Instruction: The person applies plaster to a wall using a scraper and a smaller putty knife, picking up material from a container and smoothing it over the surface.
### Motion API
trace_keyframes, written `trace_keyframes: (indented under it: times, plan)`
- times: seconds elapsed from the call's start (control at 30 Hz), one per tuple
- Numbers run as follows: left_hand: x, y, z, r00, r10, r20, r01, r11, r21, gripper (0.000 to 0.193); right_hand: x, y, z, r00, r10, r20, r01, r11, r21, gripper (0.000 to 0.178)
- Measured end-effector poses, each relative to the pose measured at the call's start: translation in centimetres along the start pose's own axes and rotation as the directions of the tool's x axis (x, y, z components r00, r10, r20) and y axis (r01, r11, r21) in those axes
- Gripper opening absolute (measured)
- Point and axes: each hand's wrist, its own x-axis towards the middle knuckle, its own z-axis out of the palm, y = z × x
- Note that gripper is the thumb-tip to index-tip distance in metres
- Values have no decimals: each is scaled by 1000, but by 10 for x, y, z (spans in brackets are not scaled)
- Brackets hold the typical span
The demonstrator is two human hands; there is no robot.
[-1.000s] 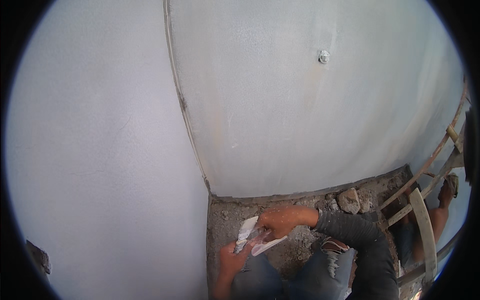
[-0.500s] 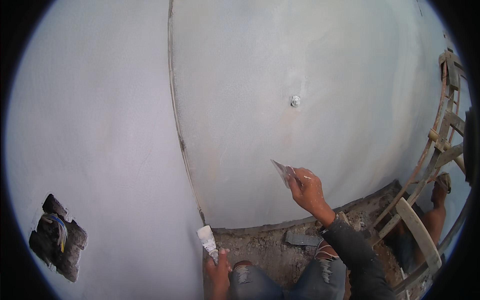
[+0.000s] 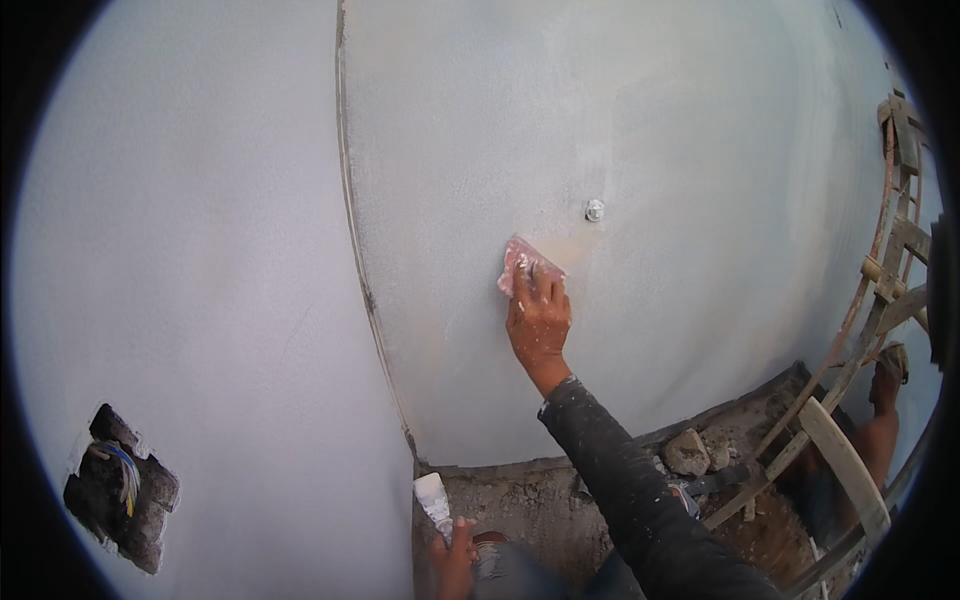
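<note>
My right hand [image 3: 541,322] reaches up to the pale plastered wall [image 3: 690,290]. Its fingers press a flat, pinkish, putty-smeared spreader [image 3: 522,262] against the surface, left of and below a small round metal fitting [image 3: 595,210]. A faint damp-looking beige streak shows between the spreader and the fitting. Low down near the wall corner, my left hand [image 3: 456,562] is closed around the handle of a putty knife [image 3: 434,500]. White putty coats the knife's blade, which points upward. Dried specks dot my right hand and dark sleeve.
In the left wall, a rough-cut hole [image 3: 150,505] exposes coloured wires [image 3: 129,480]. Wooden scaffolding or a ladder [image 3: 850,360] stands at the right, with another person's bare leg [image 3: 880,420] behind it. Stones [image 3: 686,453] and rubble lie on the dirt floor by the wall's foot.
My right hand has moved up and left, bringing the spreader from in front of the wall flat onto it. My left hand still holds the putty knife, slightly lower in view.
</note>
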Motion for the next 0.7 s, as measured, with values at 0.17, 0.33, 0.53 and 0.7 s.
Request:
trace_keyframes:
  times: [0.17,0.33,0.53,0.7]
  plan:
    - [-8,9,-1,996,88,-11,-87,990,107,33,-41,-7,-26,988,-56,147,18,968,252,47]
    - [-4,9,3,997,-73,-32,77,983,164,37,42,67,-56,984,173,-34,-170,983,68,48]
    - [-7,10,10,1000,13,18,-17,975,223,39,-23,6,-30,977,-58,206,5,969,249,46]
    - [3,-13,-2,976,217,27,-218,953,209,45,101,27,-65,974,156,-163,-110,959,263,44]
